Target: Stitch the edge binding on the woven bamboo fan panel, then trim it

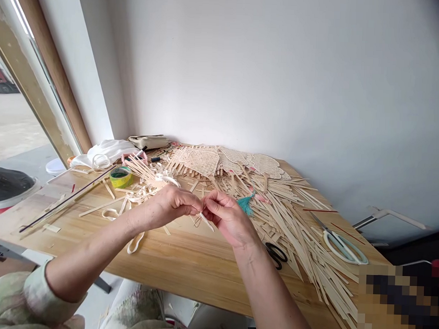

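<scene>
My left hand (171,204) and my right hand (228,218) meet above a wooden table (187,264), their fingertips pinching a thin pale strip (207,222) of woven-fan material. Its exact hold is partly hidden by my fingers. Just past my right hand hangs a teal tassel (246,205). Loose curled pale strips (141,195) lie beyond my left hand, and a large pile of flat wooden strips (292,234) spreads to the right. Several woven fan panels (201,161) lie at the back of the table.
A green tape roll (120,177), a long dark rod (67,200), black-handled scissors (276,255) and white-handled scissors (341,245) lie on the table. A white cloth (104,153) and a beige bag (148,142) sit at the back. A window (30,100) is at left, a wall behind.
</scene>
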Tool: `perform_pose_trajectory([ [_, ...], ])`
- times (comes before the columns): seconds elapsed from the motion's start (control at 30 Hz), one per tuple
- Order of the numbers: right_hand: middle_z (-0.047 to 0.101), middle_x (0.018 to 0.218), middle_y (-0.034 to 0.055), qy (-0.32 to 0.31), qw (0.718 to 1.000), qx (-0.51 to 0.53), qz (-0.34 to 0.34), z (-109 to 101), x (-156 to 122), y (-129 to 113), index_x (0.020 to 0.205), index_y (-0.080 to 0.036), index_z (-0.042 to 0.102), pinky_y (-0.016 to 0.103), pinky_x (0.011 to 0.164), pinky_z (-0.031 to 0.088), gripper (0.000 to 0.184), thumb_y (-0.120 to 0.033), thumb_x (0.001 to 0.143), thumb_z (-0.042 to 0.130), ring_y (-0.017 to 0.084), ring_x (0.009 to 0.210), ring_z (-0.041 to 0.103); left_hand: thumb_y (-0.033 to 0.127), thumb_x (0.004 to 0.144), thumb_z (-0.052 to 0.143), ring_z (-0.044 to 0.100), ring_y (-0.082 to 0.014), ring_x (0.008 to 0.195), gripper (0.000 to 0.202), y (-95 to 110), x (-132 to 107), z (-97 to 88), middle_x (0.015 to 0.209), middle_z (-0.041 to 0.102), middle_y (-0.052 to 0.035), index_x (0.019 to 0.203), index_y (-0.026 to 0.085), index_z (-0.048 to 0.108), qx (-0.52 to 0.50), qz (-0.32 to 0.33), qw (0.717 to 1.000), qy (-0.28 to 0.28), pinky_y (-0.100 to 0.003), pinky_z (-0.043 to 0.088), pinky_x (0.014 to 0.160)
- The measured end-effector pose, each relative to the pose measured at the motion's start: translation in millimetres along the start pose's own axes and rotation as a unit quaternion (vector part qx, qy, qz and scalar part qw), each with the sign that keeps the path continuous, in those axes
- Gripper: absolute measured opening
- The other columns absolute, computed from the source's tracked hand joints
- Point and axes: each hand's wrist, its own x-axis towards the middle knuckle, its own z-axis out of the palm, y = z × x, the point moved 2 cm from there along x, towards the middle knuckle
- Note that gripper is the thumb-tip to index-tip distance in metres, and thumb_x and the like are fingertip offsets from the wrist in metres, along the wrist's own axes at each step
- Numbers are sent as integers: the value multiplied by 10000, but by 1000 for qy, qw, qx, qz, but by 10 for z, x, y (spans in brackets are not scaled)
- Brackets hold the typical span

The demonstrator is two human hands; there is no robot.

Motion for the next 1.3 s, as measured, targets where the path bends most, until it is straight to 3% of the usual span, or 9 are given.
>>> perform_pose_trajectory([
  [0.13,549,559,-37,0,998,-45,-43,-16,-19,-16,651,-167,562,184,453,316,213,-352,680,662,66,495,449,203,830,496,611,-109,676,180,-25,-4,3,772,672,-38,848,157,668,-3,-8,1000,9,-186,457,629],
  [0.4,637,635,-9,63,975,-152,-151,-37,-56,-81,706,-186,521,201,471,357,173,-337,769,580,104,545,563,193,822,492,583,-97,619,184,-50,9,7,709,658,-26,829,142,669,-1,-27,999,33,-179,449,583],
  [0.77,558,610,-43,155,967,-89,-180,-162,8,4,678,-188,622,205,545,373,90,-229,630,686,71,554,452,52,732,478,579,-66,549,179,-55,209,-34,610,606,18,709,127,640,-79,-84,993,33,-134,473,516],
  [1.13,589,691,-14,290,902,-176,-268,-332,-5,-23,730,-187,622,248,651,400,94,-274,699,641,114,665,501,117,747,504,629,-102,587,127,-66,308,-34,644,603,5,704,123,624,-141,-163,976,8,-190,529,560],
  [1.3,585,676,-10,313,878,-228,-280,-411,-30,-32,707,-178,594,252,624,409,130,-305,707,618,123,646,513,101,724,509,623,-99,569,115,-66,335,-47,642,591,8,680,115,614,-159,-175,972,12,-188,524,531],
])
